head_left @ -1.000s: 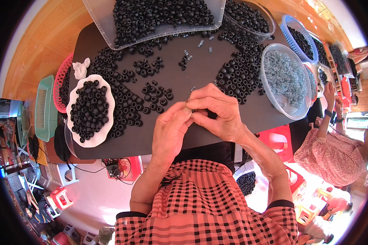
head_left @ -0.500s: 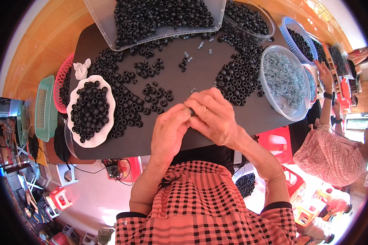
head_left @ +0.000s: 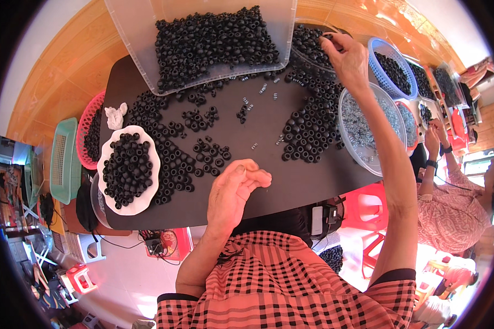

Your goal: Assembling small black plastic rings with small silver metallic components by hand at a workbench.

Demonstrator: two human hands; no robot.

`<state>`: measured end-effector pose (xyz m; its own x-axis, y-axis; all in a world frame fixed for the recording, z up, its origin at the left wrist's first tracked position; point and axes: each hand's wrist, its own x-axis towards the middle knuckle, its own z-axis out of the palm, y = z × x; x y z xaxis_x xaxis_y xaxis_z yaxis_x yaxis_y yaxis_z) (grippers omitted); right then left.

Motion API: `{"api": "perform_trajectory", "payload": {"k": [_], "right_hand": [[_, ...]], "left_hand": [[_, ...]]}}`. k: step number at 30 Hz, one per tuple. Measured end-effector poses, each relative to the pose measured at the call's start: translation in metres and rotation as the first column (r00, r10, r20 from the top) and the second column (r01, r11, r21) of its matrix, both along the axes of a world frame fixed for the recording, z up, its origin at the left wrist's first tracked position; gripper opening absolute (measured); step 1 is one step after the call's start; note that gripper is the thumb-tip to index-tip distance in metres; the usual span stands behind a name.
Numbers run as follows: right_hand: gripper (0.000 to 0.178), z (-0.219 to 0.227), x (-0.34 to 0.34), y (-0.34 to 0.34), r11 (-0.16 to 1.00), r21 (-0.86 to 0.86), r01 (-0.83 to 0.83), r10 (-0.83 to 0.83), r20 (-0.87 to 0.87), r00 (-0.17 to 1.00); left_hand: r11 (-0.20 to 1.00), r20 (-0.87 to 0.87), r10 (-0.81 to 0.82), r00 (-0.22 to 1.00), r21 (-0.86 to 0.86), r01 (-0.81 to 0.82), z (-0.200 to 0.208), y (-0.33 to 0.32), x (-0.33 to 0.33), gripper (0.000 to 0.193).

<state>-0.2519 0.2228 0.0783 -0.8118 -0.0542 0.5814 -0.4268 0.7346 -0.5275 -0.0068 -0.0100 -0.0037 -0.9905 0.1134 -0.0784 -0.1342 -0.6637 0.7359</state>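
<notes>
My right hand point(head_left: 346, 57) reaches over a round clear tub point(head_left: 313, 67) of black pieces at the far right, its fingers pinched. A dark spot shows at the fingertips, too small to name. My left hand point(head_left: 236, 189) hovers above the near edge of the table point(head_left: 258, 200), its fingers curled together near the thumb; whatever they hold, if anything, is hidden. Small hollow round black plastic pieces point(head_left: 313, 131) lie in piles on both sides of the dark table. A few tiny metal coil springs point(head_left: 263, 89) are scattered between them.
A large clear bin point(head_left: 142, 60) of black pieces leans at the back. On the left are a white scalloped plate point(head_left: 153, 181), a pink basket point(head_left: 85, 129) and a green basket point(head_left: 65, 159). A clear tub of springs point(head_left: 368, 129) stands under my right forearm; a co-worker's hands point(head_left: 434, 137) are beyond.
My hands have parted from around a small black piece. The right has swung far to the tub of black pieces; the left stays near the table's front edge, slightly lower in view.
</notes>
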Motion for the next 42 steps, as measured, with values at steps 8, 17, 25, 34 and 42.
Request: {"api": "perform_trajectory", "payload": {"k": [8, 17, 25, 34, 42], "right_hand": [[0.022, -0.023, 0.05, -0.055, 0.884, 0.119, -0.452, 0.462, -0.077, 0.884], [0.018, -0.048, 0.073, -0.1, 0.636, 0.441, -0.633, 0.661, 0.112, 0.742], [0.015, -0.037, 0.082, -0.111, 0.68, 0.346, -0.646, 0.616, 0.208, 0.76], [0.017, -0.056, 0.062, -0.154, 0.597, 0.359, -0.717, 0.681, 0.245, 0.69], [0.02, -0.032, 0.104, -0.122, 0.654, -0.189, -0.732, 0.756, 0.203, 0.623]], "left_hand": [[1.0, -0.023, 0.017, 1.0, -0.014, -0.018, 0.0, 0.0, 0.004, 0.028], [1.0, -0.011, 0.008, 1.0, -0.009, -0.008, 0.0, 0.001, 0.003, 0.027], [1.0, -0.011, 0.005, 1.0, -0.014, -0.005, 0.0, 0.001, 0.005, 0.027], [1.0, -0.012, 0.013, 1.0, -0.003, -0.013, 0.0, 0.001, 0.004, 0.026], [0.996, -0.009, 0.072, 0.997, 0.059, -0.071, -0.002, 0.001, 0.005, 0.023]]}}
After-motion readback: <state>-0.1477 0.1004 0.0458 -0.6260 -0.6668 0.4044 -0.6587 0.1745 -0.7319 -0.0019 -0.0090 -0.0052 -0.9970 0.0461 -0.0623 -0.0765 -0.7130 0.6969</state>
